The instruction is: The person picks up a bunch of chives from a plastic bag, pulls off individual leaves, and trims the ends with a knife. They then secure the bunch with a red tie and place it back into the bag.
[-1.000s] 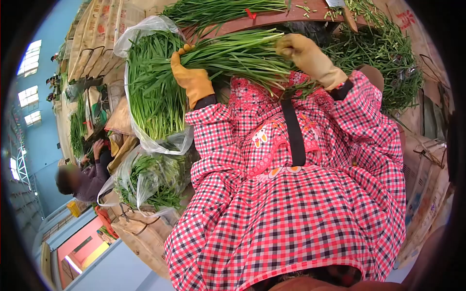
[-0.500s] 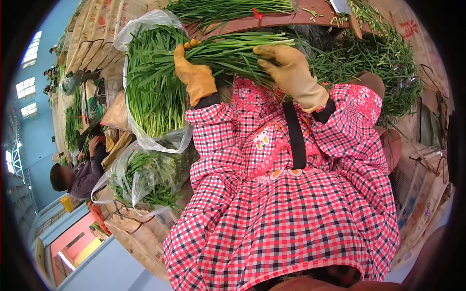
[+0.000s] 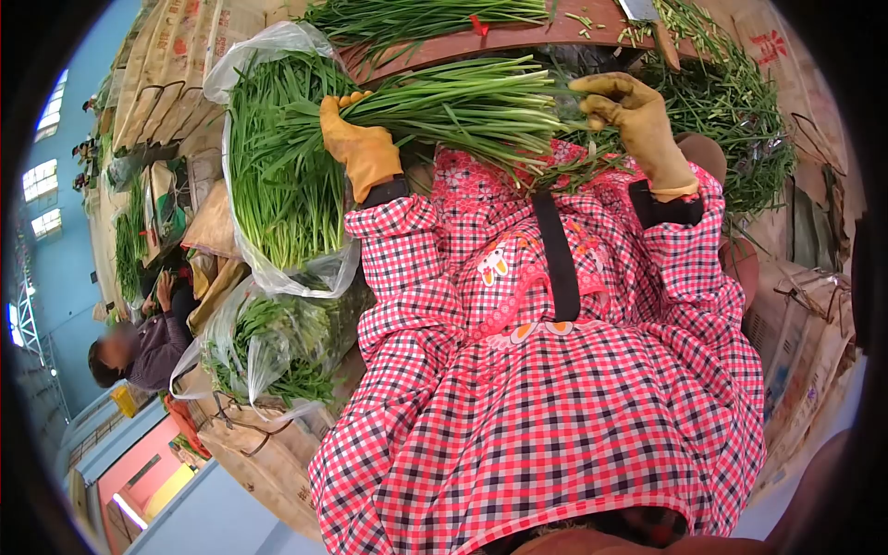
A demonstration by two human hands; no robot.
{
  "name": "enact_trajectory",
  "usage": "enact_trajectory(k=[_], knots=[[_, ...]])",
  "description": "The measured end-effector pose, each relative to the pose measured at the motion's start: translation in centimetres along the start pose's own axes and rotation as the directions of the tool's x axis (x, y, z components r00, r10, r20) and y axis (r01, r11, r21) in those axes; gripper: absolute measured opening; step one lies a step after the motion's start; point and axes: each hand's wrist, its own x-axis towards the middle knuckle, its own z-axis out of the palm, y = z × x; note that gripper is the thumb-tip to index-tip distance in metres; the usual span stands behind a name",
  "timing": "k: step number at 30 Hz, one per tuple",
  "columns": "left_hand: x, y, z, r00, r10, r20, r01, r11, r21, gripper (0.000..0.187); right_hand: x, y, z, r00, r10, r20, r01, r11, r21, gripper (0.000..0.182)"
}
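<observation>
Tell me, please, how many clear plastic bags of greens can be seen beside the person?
2. The upper plastic bag stands full of long greens beside the left hand; the lower plastic bag lies below it, by the cardboard. Others may be hidden farther back.

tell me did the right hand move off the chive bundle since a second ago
Yes. The right hand has shifted right along the chive bundle, toward the knife, and is now just clear of it.
</observation>
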Motion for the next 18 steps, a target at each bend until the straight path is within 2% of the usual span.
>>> enact_trajectory(k=[1,2,3,4,5,6,7,9,12,15,16,17,18], knots=[[-0.3,0.0,0.0,1.000,0.024,0.015,-0.024,0.999,0.032,0.019,-0.3,0.1,-1.6,0.998,0.048,0.031,-0.047,0.998,-0.035,0.019],[-0.4,-0.1,-0.1,0.998,0.048,0.028,-0.050,0.997,0.065,0.019,-0.3,0.9,-3.3,0.983,0.180,0.028,-0.174,0.972,-0.157,0.025],[-0.2,-0.1,-0.4,0.998,0.048,0.039,-0.051,0.996,0.068,0.019,-0.4,1.3,-4.1,0.992,0.124,0.017,-0.092,0.814,-0.574,0.028],[0.3,-0.2,-1.0,0.998,0.048,0.052,-0.051,0.996,0.073,0.018,-0.6,1.7,-4.8,0.997,0.069,0.030,-0.007,0.486,-0.874,0.032],[0.7,-0.3,-1.2,0.997,0.047,0.068,-0.052,0.996,0.077,0.018,-0.7,2.0,-5.3,0.998,0.025,0.065,0.064,0.057,-0.996,0.036],[0.3,0.3,-0.3,0.999,-0.044,-0.008,0.044,0.999,-0.018,0.014,-0.3,1.8,-4.7,0.971,-0.140,0.194,0.207,0.090,-0.974,0.043],[0.4,0.2,-0.4,0.999,-0.003,0.035,0.001,0.998,0.060,0.016,0.0,0.8,-2.8,0.917,-0.259,0.304,0.337,0.094,-0.937,0.041],[1.0,-0.3,-1.5,0.989,0.071,0.129,-0.097,0.973,0.211,0.022,0.5,-1.4,1.7,0.732,-0.482,0.482,0.575,0.059,-0.816,0.039],[3.3,-1.3,-3.6,0.969,0.091,0.229,-0.150,0.954,0.259,0.014,3.1,1.6,3.4,0.601,-0.502,0.622,0.676,-0.096,-0.730,0.034],[3.8,-1.4,-4.4,0.945,0.155,0.287,-0.259,0.894,0.367,0.022,3.9,3.1,1.8,0.657,-0.475,0.586,0.660,-0.013,-0.751,0.027],[3.4,-1.2,-4.3,0.931,0.191,0.311,-0.315,0.850,0.422,0.026,3.3,2.5,1.0,0.703,-0.412,0.580,0.637,0.002,-0.770,0.023],[3.1,-1.0,-4.3,0.915,0.226,0.333,-0.369,0.800,0.473,0.030,2.7,1.9,0.6,0.806,-0.250,0.536,0.543,-0.046,-0.838,0.020],[3.3,-1.1,-4.7,0.854,0.300,0.426,-0.510,0.648,0.565,0.032,2.3,1.7,-0.1,0.884,-0.089,0.459,0.449,-0.114,-0.886,0.018]])
